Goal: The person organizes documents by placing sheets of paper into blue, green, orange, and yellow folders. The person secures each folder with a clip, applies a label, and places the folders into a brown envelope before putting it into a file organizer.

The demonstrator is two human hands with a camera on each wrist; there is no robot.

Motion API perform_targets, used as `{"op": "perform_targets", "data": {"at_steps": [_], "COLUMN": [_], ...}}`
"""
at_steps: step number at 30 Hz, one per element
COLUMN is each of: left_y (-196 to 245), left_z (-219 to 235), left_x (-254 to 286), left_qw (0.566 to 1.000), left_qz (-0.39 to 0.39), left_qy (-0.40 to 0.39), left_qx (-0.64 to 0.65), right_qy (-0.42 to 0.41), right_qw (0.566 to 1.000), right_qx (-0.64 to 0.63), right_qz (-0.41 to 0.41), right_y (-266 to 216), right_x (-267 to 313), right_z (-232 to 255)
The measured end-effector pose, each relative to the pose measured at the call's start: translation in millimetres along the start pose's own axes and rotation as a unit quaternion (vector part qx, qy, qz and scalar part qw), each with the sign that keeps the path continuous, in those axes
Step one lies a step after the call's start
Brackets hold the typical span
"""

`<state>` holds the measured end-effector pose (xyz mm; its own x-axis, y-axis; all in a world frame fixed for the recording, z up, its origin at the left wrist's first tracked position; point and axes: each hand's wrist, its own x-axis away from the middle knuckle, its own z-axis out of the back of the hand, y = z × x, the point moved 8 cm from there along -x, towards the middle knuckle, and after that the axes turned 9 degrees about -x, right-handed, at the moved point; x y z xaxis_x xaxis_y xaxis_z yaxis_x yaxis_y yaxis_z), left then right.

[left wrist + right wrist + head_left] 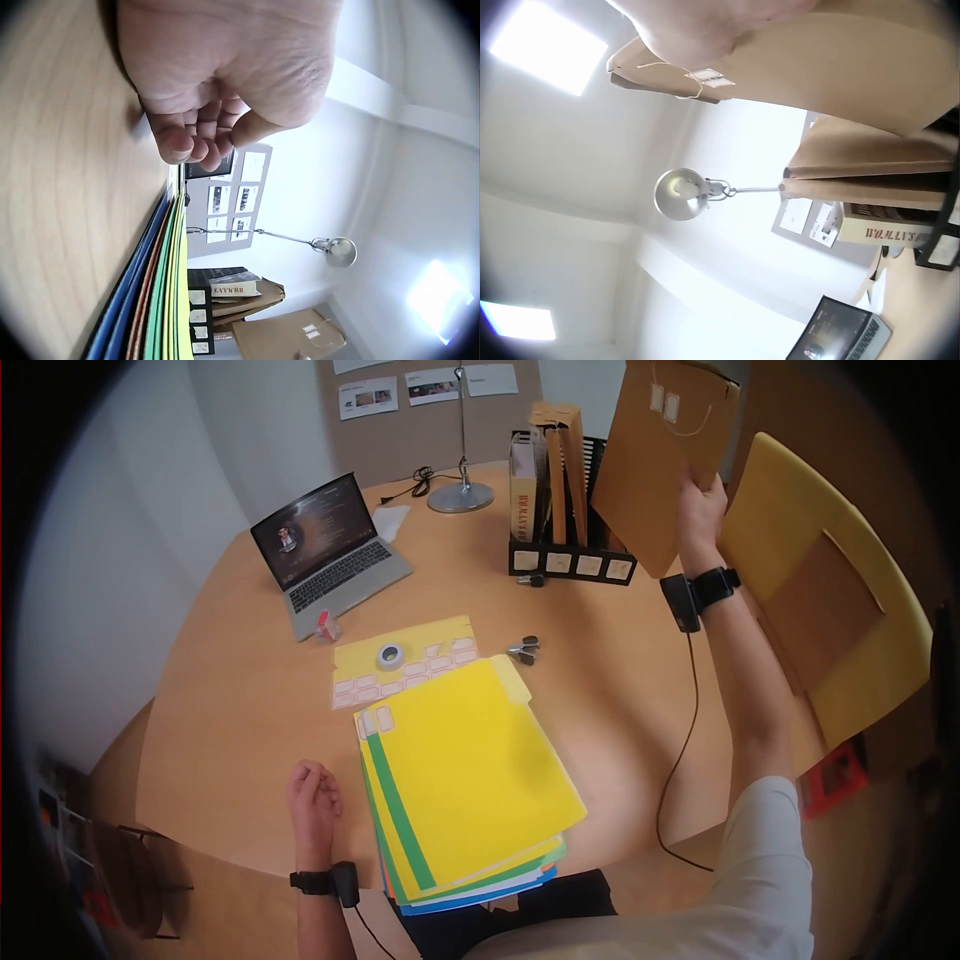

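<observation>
My right hand (703, 515) grips a brown kraft document envelope (645, 475) by its edge, holding it upright over the right end of the black file rack (572, 562). The envelope has a white string and two pale labels near its top. In the right wrist view the same envelope (832, 60) spreads across the top, and the fingers are mostly hidden. My left hand (315, 800) rests at the table's front, fingers loosely curled around nothing. Just right of it lies a stack of coloured folders (470, 780), yellow on top with a green stripe; blue, orange and green edges show below.
The rack holds a thick book (522, 490) and more brown envelopes (565, 475). A yellow label sheet (350, 665) carries a tape roll (390, 656); black clips (523, 650) lie beside it. An open laptop (330, 555) and a lamp (460, 497) stand behind. A yellow chair (780, 490) is at right.
</observation>
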<state>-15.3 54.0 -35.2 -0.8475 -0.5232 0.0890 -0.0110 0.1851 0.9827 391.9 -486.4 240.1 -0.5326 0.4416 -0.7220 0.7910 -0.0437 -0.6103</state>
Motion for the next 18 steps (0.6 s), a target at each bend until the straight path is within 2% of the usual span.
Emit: {"op": "perform_targets", "data": {"at_steps": [2, 6, 8, 11, 13, 16, 17, 18], "left_y": [1.8, 0.5, -0.1, -4.6, -9.4, -3.5, -3.0, -1.6], "left_z": [1.7, 1.7, 0.2, 6.1, 9.3, 3.7, 3.9, 2.2], "left_x": [1.1, -0.8, -0.7, 1.0, -3.4, -3.1, -4.2, -3.3], "left_qw": [1.000, 1.000, 1.000, 1.000, 1.000, 1.000, 1.000, 1.000], "left_qz": [0.006, 0.002, 0.005, 0.013, 0.010, -0.001, 0.004, 0.009], "left_qy": [0.006, -0.001, -0.002, 0.009, -0.005, -0.014, -0.008, -0.004], "left_qx": [-0.003, -0.003, 0.000, 0.012, 0.014, 0.004, 0.008, 0.012], "right_qy": [0.023, 0.049, 0.049, 0.053, 0.049, 0.056, 0.044, 0.031], "right_qw": [1.000, 0.996, 0.992, 0.983, 0.987, 0.986, 0.996, 0.995], "right_qx": [-0.012, 0.074, 0.118, 0.174, 0.154, 0.153, 0.076, 0.074], "right_qz": [-0.010, 0.007, 0.007, -0.020, -0.004, -0.025, -0.032, -0.054], "right_y": [17.4, 41.1, 37.1, 64.1, 84.4, 93.8, 109.7, 126.3], "right_x": [5.0, 9.9, 20.6, 20.7, 16.2, 15.1, 9.6, 5.8], "right_z": [-14.8, -38.2, -50.6, -62.7, -69.3, -75.5, -75.1, -70.9]}}
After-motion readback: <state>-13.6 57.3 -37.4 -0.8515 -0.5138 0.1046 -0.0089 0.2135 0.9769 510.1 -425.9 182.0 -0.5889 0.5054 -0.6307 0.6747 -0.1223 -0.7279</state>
